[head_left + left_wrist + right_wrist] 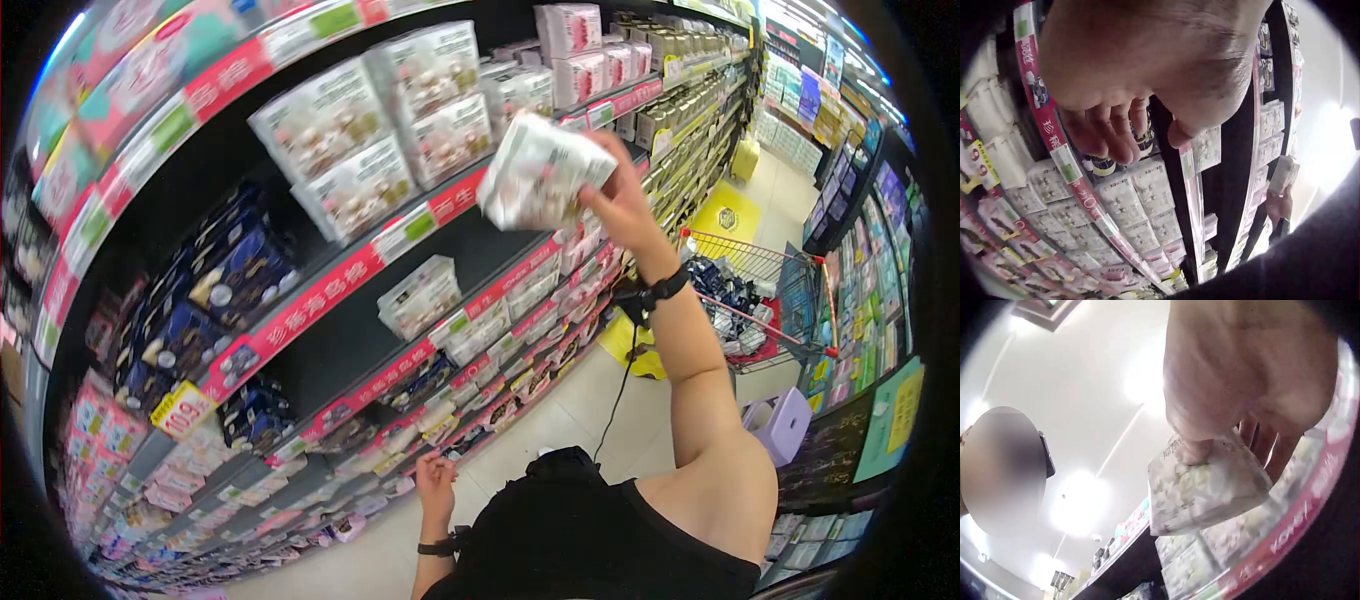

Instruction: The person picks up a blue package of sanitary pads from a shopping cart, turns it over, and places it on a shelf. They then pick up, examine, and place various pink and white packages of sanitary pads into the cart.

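Note:
My right hand (622, 200) grips a white, flower-printed pack of sanitary pads (540, 172) by its right end, raised in front of the shelf. In the right wrist view, the thumb presses on the printed face of the pack (1204, 490), and the other fingers reach behind it. Similar white packs (350, 185) stand stacked on the shelf, left of the held one. My left hand (435, 487) hangs low near the bottom shelves, its fingers loosely bent around nothing. The left wrist view shows this hand (1147, 69) in front of the shelf rows.
Dark blue packs (225, 270) fill the left of the shelf. One white pack (420, 298) lies on the shelf below. A wire shopping cart (800, 300) holding dark packs stands in the aisle at right, near a lilac stool (785, 425). Pink price rails (340, 295) edge the shelves.

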`<state>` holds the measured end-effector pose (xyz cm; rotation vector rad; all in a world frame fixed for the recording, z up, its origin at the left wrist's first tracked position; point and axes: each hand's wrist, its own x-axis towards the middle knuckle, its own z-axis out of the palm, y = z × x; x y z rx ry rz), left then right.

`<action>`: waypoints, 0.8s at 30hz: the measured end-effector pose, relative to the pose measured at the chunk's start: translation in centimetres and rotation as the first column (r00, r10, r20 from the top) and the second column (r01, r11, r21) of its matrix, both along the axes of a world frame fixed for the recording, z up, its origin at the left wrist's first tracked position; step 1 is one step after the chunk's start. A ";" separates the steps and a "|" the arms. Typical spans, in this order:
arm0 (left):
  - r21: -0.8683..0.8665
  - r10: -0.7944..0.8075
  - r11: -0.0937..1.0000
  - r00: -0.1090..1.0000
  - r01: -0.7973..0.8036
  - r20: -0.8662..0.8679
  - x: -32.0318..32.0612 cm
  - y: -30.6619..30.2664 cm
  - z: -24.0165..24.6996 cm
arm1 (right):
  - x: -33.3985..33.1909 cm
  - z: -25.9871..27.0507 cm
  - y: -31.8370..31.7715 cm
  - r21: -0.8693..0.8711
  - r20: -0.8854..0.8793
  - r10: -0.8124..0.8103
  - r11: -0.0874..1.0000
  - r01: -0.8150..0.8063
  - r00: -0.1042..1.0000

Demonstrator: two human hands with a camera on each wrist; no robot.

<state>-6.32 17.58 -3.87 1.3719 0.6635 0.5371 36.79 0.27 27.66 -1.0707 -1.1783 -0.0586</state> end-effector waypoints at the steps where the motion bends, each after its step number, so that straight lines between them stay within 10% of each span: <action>1: 0.004 -0.019 1.000 1.000 0.019 0.002 1.4 -0.2 0.1 | 1.7 1.4 -0.8 0.041 0.048 -0.100 0.994 0.098 0.994; 7: 0.132 -0.120 0.984 0.992 0.123 -0.027 9.7 -1.6 -0.1 | 7.7 10.3 -2.6 0.162 0.343 -0.379 0.925 0.343 0.859; 13: 0.245 -0.341 0.897 0.929 0.367 -0.145 15.7 -3.9 1.9 | 10.9 15.2 -1.6 0.278 0.643 -0.600 0.763 0.584 0.477; 24: 0.363 -0.324 0.843 0.913 0.398 -0.249 17.8 -4.7 2.8 | 12.9 15.9 -0.1 0.010 0.674 -0.421 0.826 0.563 0.607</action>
